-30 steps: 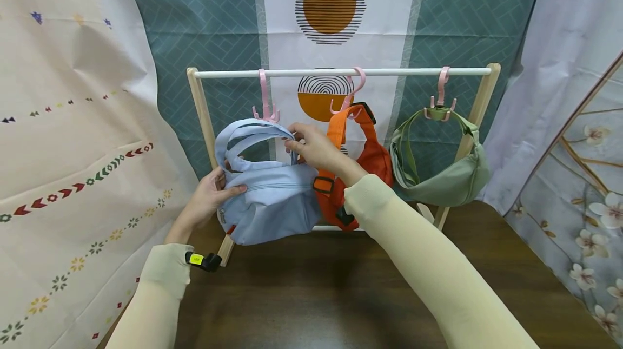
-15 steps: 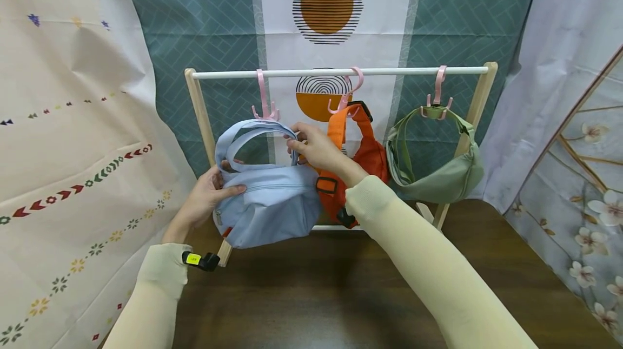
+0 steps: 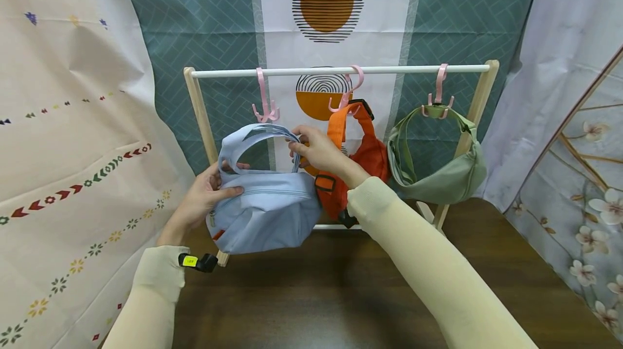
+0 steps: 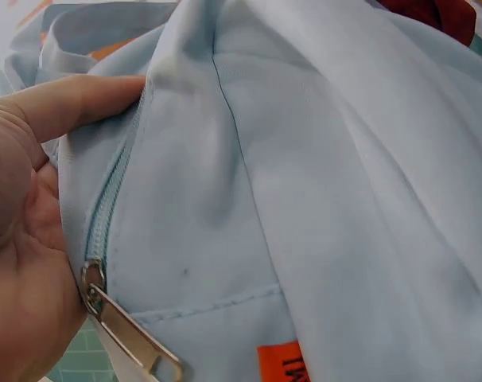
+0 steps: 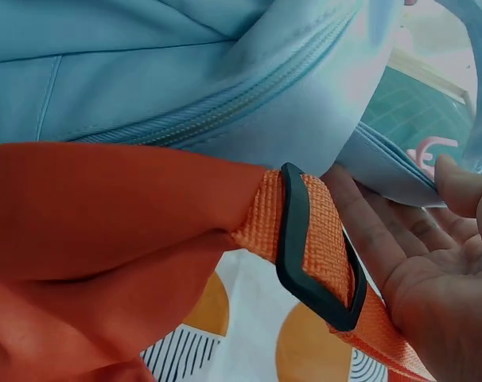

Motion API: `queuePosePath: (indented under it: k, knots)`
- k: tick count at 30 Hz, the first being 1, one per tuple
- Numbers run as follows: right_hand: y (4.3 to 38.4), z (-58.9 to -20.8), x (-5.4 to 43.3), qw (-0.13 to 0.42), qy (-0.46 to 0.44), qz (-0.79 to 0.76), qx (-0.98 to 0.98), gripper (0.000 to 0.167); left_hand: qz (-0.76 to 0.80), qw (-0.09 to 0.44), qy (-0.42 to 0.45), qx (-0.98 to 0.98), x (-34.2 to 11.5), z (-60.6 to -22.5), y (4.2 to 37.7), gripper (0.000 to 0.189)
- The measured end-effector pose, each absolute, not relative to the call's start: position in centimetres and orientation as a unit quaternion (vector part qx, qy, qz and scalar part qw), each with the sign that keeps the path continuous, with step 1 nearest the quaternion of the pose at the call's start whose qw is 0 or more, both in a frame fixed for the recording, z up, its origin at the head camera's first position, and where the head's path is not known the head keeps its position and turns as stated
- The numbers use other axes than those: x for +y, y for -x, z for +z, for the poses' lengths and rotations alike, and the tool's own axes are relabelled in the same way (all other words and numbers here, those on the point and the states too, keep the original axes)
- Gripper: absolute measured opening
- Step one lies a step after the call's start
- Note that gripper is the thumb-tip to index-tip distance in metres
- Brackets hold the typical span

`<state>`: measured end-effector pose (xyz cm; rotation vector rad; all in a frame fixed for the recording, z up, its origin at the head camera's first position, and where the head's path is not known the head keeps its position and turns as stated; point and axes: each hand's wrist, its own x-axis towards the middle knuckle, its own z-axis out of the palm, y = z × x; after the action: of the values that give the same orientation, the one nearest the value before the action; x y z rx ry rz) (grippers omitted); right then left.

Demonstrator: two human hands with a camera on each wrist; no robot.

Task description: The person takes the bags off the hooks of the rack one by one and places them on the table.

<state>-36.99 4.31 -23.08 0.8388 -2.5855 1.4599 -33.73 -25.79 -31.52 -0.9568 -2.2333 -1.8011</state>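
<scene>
A light blue zippered bag (image 3: 270, 213) is held up between both hands in front of the rack's left half. My left hand (image 3: 206, 192) grips its left end, thumb on the front by the zipper, fingers behind; the left wrist view shows the metal zipper pull (image 4: 134, 330) and an orange tag (image 4: 282, 362). My right hand (image 3: 316, 149) pinches the bag's strap (image 3: 263, 131) on the right side, its fingers behind the strap in the right wrist view. The looped strap stands just below the left pink hook (image 3: 265, 111). Beside the right hand hangs an orange bag (image 3: 372, 159).
The rack's white rail (image 3: 311, 71) carries two more pink hooks, the middle one (image 3: 348, 100) with the orange bag, the right one (image 3: 439, 101) with a green bag (image 3: 445, 178). The orange strap's black buckle (image 5: 320, 247) lies close to my right hand. A dark wooden table (image 3: 311, 295) is below.
The blue bag and its strap have come down slightly, away from the left hook, and the bag's lower left has swung left. Both hands keep their hold.
</scene>
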Motion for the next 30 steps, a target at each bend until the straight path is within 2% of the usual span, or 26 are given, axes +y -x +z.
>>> queuePosePath:
  k: [12, 18, 25, 30]
  knots:
    - [36.5, -24.2, 4.0, -0.003, -0.289, 0.486, -0.825, 0.028, -0.57, 0.08, 0.267, -0.773, -26.9, -30.0, 32.5, 0.042]
    - [35.7, -24.9, 3.9, -0.005, -0.303, 0.471, -0.828, 0.04, -0.576, 0.079, 0.266, -0.769, -27.5, -29.8, 32.2, 0.043]
    - [34.5, -25.9, 3.5, 0.011, -0.317, 0.402, -0.859, 0.064, -0.599, 0.087, 0.282, -0.744, -28.3, -29.8, 31.9, 0.045]
    - [33.5, -27.1, 3.3, 0.006, -0.335, 0.405, -0.851, 0.07, -0.606, 0.092, 0.286, -0.737, -28.9, -29.9, 31.7, 0.044]
